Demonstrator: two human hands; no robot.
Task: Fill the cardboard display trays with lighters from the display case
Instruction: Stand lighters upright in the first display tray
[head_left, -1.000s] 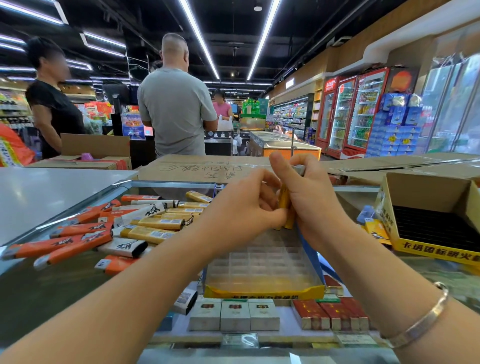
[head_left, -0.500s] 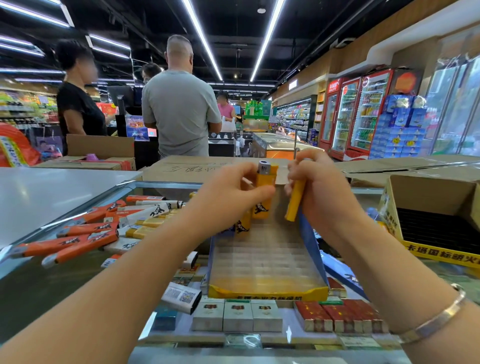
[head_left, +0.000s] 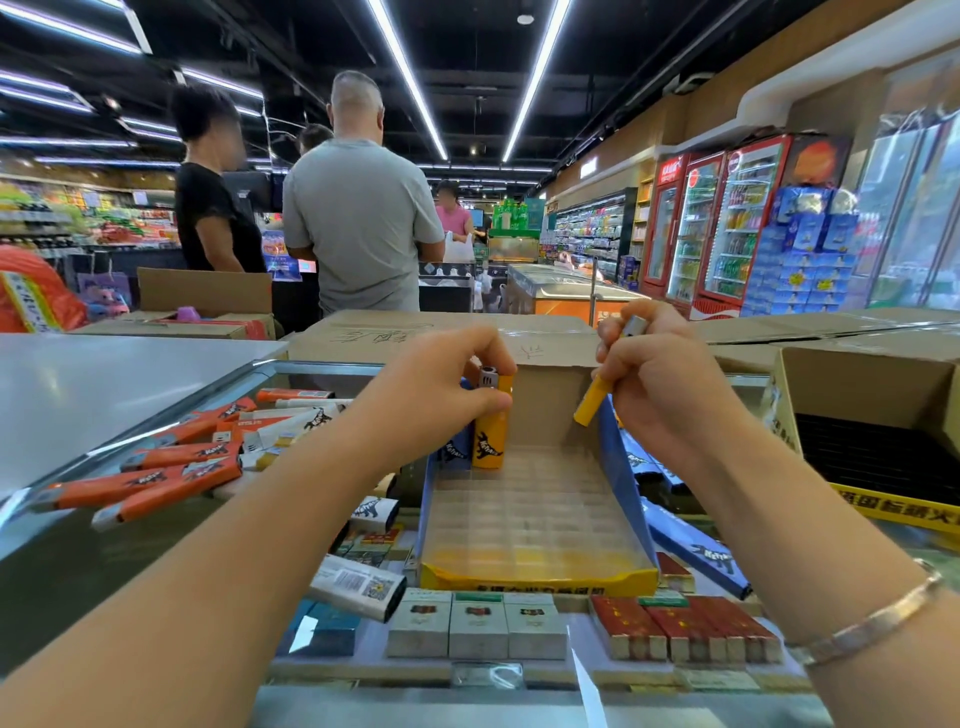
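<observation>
Lighting and picture quality: bright, even store light.
You get long ceiling strip lights (head_left: 405, 78) overhead, glare on the glass counter (head_left: 78, 551), soft shadows, curved bending at the edges, blurred far shelves (head_left: 592, 228), and slight smear on the tray (head_left: 535, 577).

Both forearms extended; left hand (head_left: 441, 389) in pinching grip, right hand (head_left: 660, 379) apparently fisted, raised

Cigarette packs (head_left: 477, 625) lie in rows under the glass counter (head_left: 78, 561). Beyond the counter a person in a grey T-shirt (head_left: 363, 223) stands facing away; red drink fridges (head_left: 717, 228) line the wall right of that person.
</observation>
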